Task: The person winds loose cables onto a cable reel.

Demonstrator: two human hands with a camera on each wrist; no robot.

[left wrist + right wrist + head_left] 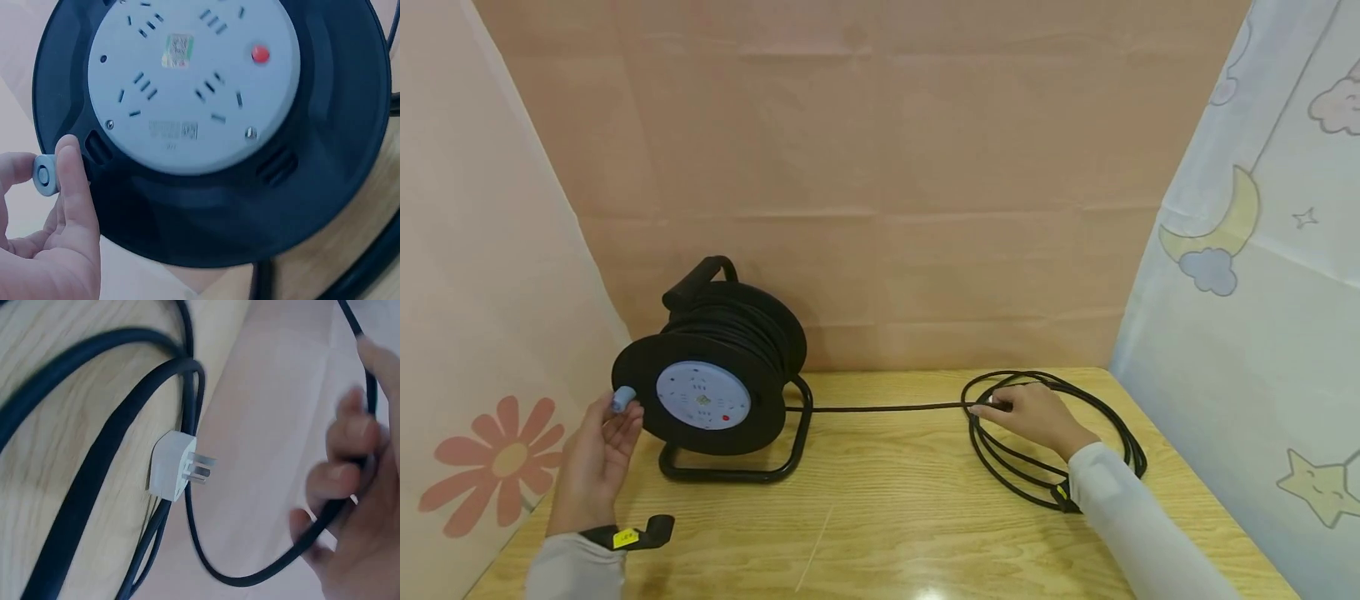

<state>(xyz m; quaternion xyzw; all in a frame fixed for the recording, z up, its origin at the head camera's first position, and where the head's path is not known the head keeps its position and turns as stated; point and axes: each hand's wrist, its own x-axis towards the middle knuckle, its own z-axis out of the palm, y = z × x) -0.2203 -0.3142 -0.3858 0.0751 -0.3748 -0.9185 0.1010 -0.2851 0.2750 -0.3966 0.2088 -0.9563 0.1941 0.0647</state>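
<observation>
The left hand (597,454), nearest the camera, pinches the pale crank knob (622,399) on the cable reel (715,392), so winding seems in hand. The cable (880,407) runs taut rightward to the right hand (1037,414), fingers curled round it above the loose coil (1075,467); cranking next needs steady feeding

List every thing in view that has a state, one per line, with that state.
cable reel: upright on its black frame, still mostly wound.
crank knob: pinched by the left hand.
black cable: stretched taut from reel to right hand, which grips it.
loose coil: several loops lying flat on the table.
white plug: unplugged, prongs bare, lying among the loops.
red button: cannot tell if pressed.
</observation>
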